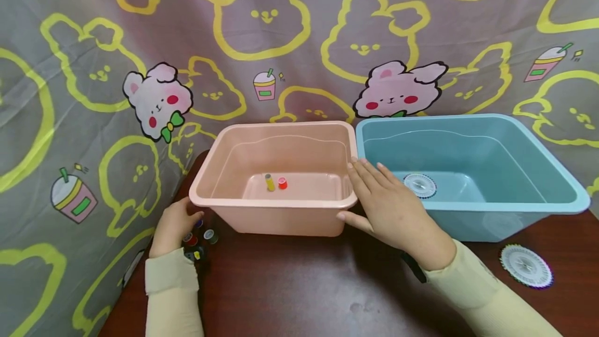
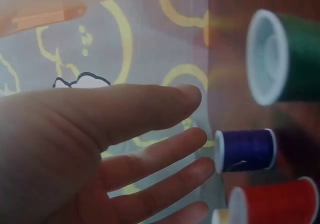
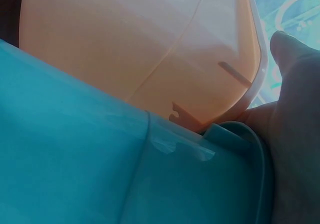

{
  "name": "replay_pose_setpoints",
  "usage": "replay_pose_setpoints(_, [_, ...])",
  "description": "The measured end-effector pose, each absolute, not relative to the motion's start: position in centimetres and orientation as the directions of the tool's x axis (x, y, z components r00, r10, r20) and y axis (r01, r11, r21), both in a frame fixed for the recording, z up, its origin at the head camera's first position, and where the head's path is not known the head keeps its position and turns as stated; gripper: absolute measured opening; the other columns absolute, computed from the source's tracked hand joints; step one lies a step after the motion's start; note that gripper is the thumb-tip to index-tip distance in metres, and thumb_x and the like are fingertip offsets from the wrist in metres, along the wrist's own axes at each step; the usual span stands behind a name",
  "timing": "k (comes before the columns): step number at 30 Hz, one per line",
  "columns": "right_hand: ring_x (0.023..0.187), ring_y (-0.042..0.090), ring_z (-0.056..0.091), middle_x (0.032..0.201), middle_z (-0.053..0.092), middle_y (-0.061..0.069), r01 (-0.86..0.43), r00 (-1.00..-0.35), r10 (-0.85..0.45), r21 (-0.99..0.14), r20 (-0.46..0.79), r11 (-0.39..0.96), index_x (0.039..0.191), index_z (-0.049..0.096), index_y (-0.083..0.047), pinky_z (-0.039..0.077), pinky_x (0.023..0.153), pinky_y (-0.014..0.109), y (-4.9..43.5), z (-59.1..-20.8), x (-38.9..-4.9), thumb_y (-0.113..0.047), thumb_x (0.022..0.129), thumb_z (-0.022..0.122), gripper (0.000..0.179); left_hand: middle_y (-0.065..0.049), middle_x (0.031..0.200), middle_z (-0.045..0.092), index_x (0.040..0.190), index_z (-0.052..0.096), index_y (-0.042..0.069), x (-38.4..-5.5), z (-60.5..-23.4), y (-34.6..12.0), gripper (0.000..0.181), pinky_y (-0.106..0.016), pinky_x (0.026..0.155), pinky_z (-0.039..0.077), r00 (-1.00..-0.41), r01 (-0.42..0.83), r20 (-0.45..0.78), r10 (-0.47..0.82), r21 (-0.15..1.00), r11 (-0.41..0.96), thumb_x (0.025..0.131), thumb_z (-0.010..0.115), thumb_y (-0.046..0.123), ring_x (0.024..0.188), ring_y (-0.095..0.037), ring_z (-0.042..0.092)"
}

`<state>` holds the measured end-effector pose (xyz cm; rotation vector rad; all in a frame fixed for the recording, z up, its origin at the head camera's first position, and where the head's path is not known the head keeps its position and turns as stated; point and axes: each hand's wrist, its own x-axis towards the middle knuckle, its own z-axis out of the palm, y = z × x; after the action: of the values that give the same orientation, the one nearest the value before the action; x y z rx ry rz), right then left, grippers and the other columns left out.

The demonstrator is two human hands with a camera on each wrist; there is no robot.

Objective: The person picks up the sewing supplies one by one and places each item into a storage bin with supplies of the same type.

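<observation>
At eight o'clock of the pink basin (image 1: 276, 220), the left hand (image 1: 173, 227), spread, perhaps touches the purple spool (image 2: 247, 150), while at four the right hand (image 1: 392, 207), thumb splayed, rests against that basin.

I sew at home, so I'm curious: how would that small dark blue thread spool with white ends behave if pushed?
The small dark blue thread spool with white ends would probably roll once toppled, given its round rims. It's likely light, being small beside the left hand. Its thread looks smoothly wound, suggesting firmness.
</observation>
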<state>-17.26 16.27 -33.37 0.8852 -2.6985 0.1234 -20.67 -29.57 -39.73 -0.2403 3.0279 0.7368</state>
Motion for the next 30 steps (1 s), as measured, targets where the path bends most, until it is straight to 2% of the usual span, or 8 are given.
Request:
replay_pose_setpoints(5, [0.148, 0.037, 0.033, 0.158, 0.037, 0.022, -0.596, -0.759, -0.566, 0.008, 0.320, 0.803, 0.152, 0.038, 0.005, 0.024, 0.121, 0.052, 16.30, -33.40, -17.20, -0.064, 0.096, 0.054, 0.091, -0.029, 0.106, 0.067, 0.126, 0.059, -0.011, -20.84, -40.41, -29.97, 0.037, -0.050, 0.071, 0.054, -0.988, -0.153, -0.065, -0.139, 0.463, 0.873, 0.093, 0.065, 0.005, 0.076, -0.032, 0.063])
replay_pose_setpoints(10, [0.147, 0.037, 0.034, 0.158, 0.038, 0.022, -0.600, -0.751, -0.570, 0.014, 0.333, 0.800, 0.152, 0.038, 0.005, 0.025, 0.120, 0.052, 16.37, -33.45, -17.21, -0.066, 0.097, 0.051, 0.091, -0.031, 0.113, 0.065, 0.127, 0.058, -0.011, -20.93, -40.54, -30.04, 0.038, -0.052, 0.075, 0.055, -0.988, -0.156, -0.065, -0.142, 0.465, 0.871, 0.093, 0.065, 0.003, 0.079, -0.033, 0.063])
replay_pose_setpoints(17, [0.147, 0.037, 0.034, 0.158, 0.037, 0.021, -0.602, -0.749, -0.571, 0.016, 0.336, 0.798, 0.152, 0.038, 0.005, 0.025, 0.120, 0.052, 16.28, -33.54, -17.35, -0.065, 0.096, 0.053, 0.091, -0.030, 0.109, 0.066, 0.124, 0.060, -0.010, -20.77, -40.47, -29.92, 0.033, -0.046, 0.067, 0.054, -0.986, -0.164, -0.067, -0.150, 0.475, 0.864, 0.093, 0.064, 0.002, 0.075, -0.031, 0.063])
replay_pose_setpoints(24, [0.147, 0.037, 0.034, 0.158, 0.038, 0.021, -0.597, -0.753, -0.568, 0.018, 0.332, 0.802, 0.152, 0.038, 0.005, 0.025, 0.121, 0.052, 16.29, -33.53, -17.32, -0.062, 0.095, 0.056, 0.090, -0.030, 0.104, 0.067, 0.122, 0.060, -0.012, -20.86, -40.47, -29.68, 0.032, -0.054, 0.075, 0.054, -0.989, -0.140, -0.027, -0.143, 0.449, 0.882, 0.092, 0.065, 0.001, 0.077, -0.034, 0.063])
replay_pose_setpoints(30, [0.147, 0.037, 0.034, 0.157, 0.039, 0.022, -0.596, -0.754, -0.569, 0.025, 0.329, 0.803, 0.152, 0.038, 0.005, 0.025, 0.120, 0.052, 16.29, -33.55, -17.35, -0.062, 0.095, 0.057, 0.090, -0.028, 0.091, 0.067, 0.108, 0.064, -0.013, -21.03, -40.69, -29.48, 0.022, -0.054, 0.071, 0.052, -0.995, -0.087, 0.014, -0.100, 0.390, 0.917, 0.088, 0.065, -0.003, 0.073, -0.035, 0.061])
